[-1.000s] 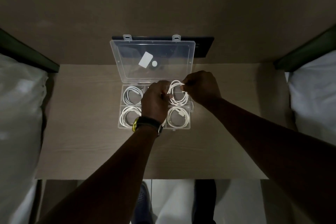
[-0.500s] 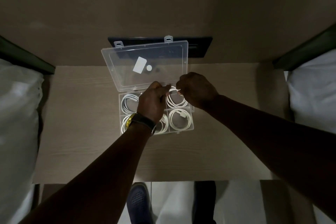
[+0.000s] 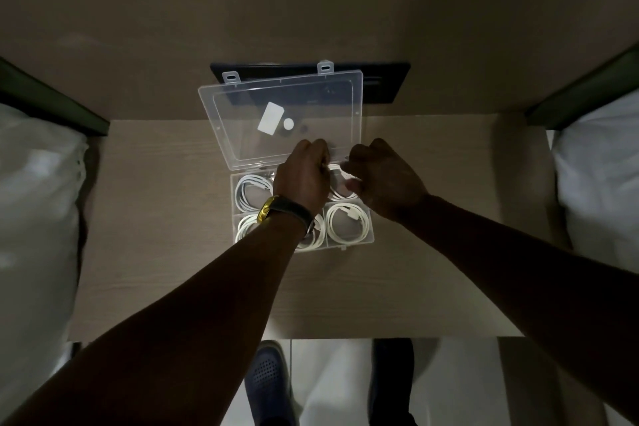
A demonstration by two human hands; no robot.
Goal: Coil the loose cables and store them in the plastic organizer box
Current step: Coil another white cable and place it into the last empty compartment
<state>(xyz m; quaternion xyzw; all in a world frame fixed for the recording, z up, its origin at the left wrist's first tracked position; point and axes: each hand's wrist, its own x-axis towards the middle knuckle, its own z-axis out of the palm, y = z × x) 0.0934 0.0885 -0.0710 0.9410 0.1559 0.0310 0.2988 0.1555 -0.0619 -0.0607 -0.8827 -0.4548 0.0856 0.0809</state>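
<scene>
A clear plastic organizer box (image 3: pixel 371 234) lies on the wooden table (image 3: pixel 166 218) with its lid (image 3: pixel 287 114) standing open at the back. White coiled cables fill its compartments: one at the back left (image 3: pixel 249 191), one at the front left (image 3: pixel 246 227), one at the front right (image 3: pixel 347 222). Over the back right compartment, my left hand (image 3: pixel 304 176) and my right hand (image 3: pixel 383 176) both pinch a white coiled cable (image 3: pixel 340 183) that sits low in that compartment. My left wrist, with a watch, hides the middle compartments.
A black panel (image 3: pixel 383 83) is on the wall behind the box. White pillows lie at the left (image 3: pixel 34 218) and the right (image 3: pixel 601 176) of the table. My shoes (image 3: pixel 268 384) show on the floor below the table's front edge.
Both hands have lowered the coil from above the box down into the back right compartment. The box and its lid have turned slightly in the view.
</scene>
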